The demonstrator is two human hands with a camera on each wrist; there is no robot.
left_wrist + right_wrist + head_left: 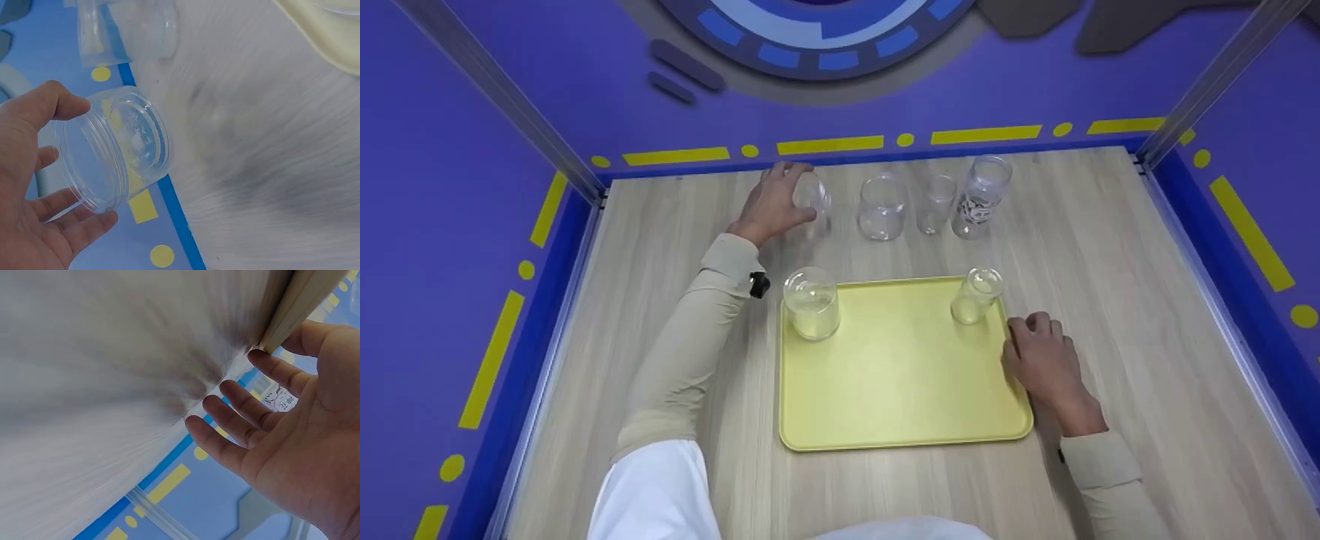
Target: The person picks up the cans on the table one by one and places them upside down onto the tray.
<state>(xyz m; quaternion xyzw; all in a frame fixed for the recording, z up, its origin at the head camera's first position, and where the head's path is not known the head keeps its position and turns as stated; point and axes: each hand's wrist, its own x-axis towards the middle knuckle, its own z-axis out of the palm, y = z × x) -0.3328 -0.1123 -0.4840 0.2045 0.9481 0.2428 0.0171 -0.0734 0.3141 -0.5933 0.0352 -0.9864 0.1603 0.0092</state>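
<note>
At the back left of the table, my left hand (774, 201) grips a clear jar (140, 140). In the left wrist view the thumb lies on one side of its ringed rim and the fingers curl round the other. My right hand (1044, 358) is at the right edge of the yellow tray (900, 375). Its thumb goes over the rim and its index fingertip (259, 357) meets the edge from outside, while the other fingertips rest by the table. On the tray stand a wide clear glass (812, 307) at the back left and a narrower clear glass (976, 298) at the back right.
Behind the tray stand a rounded clear glass (883, 210), a slim clear glass (937, 206) and a tall glass with a dark printed label (979, 202). Blue panels (825, 112) close in the wooden table (1110, 300) at the back and both sides.
</note>
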